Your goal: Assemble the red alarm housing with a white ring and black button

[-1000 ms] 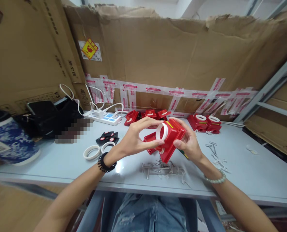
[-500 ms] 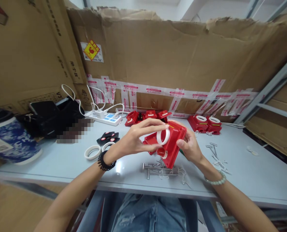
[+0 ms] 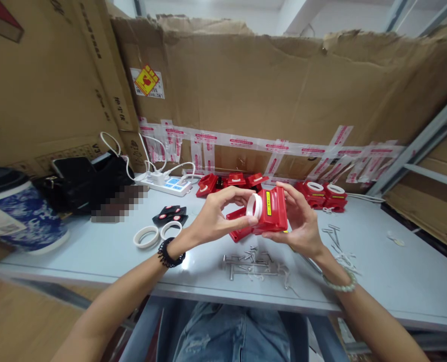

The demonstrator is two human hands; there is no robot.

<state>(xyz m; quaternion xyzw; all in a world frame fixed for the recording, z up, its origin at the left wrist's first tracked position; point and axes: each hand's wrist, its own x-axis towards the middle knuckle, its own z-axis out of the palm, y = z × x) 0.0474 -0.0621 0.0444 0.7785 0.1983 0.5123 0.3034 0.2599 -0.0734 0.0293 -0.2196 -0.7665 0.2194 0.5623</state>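
Note:
My right hand [image 3: 303, 223] is closed around a red plastic housing [image 3: 277, 215], which bears a yellow label on the side facing up. A white ring [image 3: 258, 205] sits at the housing's left face, and my left hand [image 3: 215, 213] pinches it between thumb and fingers. Behind and below the housing lies another red part [image 3: 237, 232], partly hidden; I cannot tell whether the two are joined. On the table under my hands are metal T-shaped rods [image 3: 242, 271], several small screws [image 3: 252, 254] and thin white cords [image 3: 286, 276].
Two loose white rings [image 3: 145, 246] and black pieces [image 3: 170, 216] lie left. Red parts [image 3: 207, 185] and a power strip [image 3: 171, 187] stand at the back. Two red housings with white rings [image 3: 335, 201] and more T-shaped rods [image 3: 334, 236] are right. A patterned cup [image 3: 27, 221] is far left.
The red housing has been turned in my hands, so its yellow label now faces me and the round hole below the ring no longer shows. My right hand has shifted its grip.

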